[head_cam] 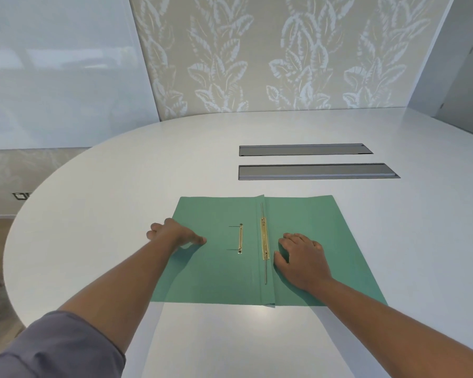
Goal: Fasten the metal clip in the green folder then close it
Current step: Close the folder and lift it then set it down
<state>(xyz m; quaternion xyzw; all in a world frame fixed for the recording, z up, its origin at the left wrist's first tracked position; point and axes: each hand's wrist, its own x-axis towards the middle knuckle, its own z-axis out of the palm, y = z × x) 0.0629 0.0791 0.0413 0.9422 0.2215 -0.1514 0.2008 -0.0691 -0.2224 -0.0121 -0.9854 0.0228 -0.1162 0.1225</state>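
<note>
green folder (339,241) open flat, left hand (172,233) at its edge, white table (120,173)

The green folder (216,271) under both hands looks like matt card. Just left of the right hand (303,259), the long metal clip (265,242) is shiny brass-coloured metal; a shorter brass strip (240,238) lies between the hands. The counter (120,186) is smooth, white and faintly glossy. Beyond the hands, two recessed panels (311,171) look like brushed grey metal.
</note>
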